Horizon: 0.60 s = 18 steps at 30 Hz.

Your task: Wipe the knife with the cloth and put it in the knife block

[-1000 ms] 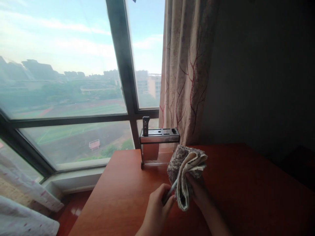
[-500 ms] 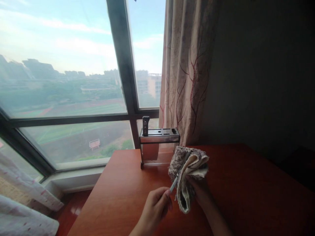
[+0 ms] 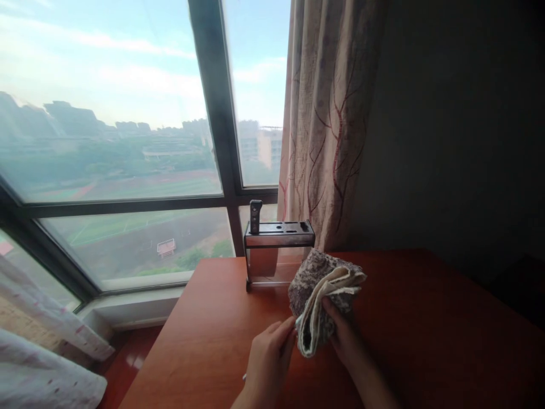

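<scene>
Window (image 3: 114, 142): large, dark-framed panes filling the left and upper part of the view; hazy buildings and green fields outside.

Wall (image 3: 460, 125): dark, unlit, taking up the right side behind the table.

Curtain (image 3: 327, 119): pale fabric with red branch pattern, hanging between window and wall, its lower edge reaching down behind the table's far edge.

Table (image 3: 426, 341): reddish-brown wood, polished, running from the window sill toward the viewer.

Pale fabric (image 3: 38, 369): white with small pink marks, bunched at the lower left corner, off the table.

Knife holder (image 3: 279, 250): metal-topped stand with clear sides, upright at the far edge of the table, just in front of the curtain. One dark handle (image 3: 255, 216) stands up from a slot at its left end; the other slots show open.

Cloth (image 3: 326, 301): folded, speckled grey-brown outside with a cream inner face, held up above the table near the holder, in front of it.

Right hand (image 3: 347, 338): fingers closed on the cloth from below and behind, grasping it.

Left hand (image 3: 268, 358): fingers curled, fingertips touching the cloth's lower left edge. A thin pale tip (image 3: 244, 376) shows below the palm, possibly the end of a slim object pinched in the hand; the rest is hidden in the cloth folds, so what it grips cannot be made out for certain.
</scene>
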Each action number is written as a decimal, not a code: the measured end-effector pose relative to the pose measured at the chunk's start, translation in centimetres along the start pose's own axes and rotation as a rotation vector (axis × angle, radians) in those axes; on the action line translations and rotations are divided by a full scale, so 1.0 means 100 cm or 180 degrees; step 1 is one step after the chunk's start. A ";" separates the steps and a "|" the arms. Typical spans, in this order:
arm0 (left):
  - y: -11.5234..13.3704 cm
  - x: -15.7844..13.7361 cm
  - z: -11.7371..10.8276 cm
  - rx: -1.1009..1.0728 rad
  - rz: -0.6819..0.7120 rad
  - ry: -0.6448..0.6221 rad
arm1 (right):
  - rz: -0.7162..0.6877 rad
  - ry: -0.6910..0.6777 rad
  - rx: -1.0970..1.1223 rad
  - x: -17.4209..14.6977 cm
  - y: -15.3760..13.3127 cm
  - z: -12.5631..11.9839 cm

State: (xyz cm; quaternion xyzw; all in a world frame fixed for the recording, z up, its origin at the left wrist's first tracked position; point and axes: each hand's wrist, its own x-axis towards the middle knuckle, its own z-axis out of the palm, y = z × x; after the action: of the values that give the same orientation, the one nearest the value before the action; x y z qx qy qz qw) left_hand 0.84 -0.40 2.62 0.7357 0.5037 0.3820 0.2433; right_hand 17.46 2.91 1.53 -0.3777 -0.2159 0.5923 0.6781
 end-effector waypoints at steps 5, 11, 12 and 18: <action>-0.016 -0.004 0.001 0.1353 0.0699 0.0599 | -0.0068 0.0257 0.0235 0.006 0.001 -0.001; -0.020 -0.002 0.000 0.0526 0.0497 0.0322 | -0.0161 0.0378 0.0180 0.007 -0.001 -0.003; -0.017 0.000 -0.001 0.0303 0.0349 0.0144 | -0.0175 0.0359 0.0165 0.006 -0.002 -0.003; -0.003 0.005 -0.004 -0.1626 -0.0839 -0.0968 | -0.0119 0.0181 0.0127 0.007 -0.001 -0.011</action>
State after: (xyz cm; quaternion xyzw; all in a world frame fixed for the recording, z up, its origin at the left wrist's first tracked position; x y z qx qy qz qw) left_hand 0.43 0.15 2.83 0.6279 0.4404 0.3469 0.5398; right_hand 18.46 3.31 0.82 -0.3767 -0.1917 0.5728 0.7024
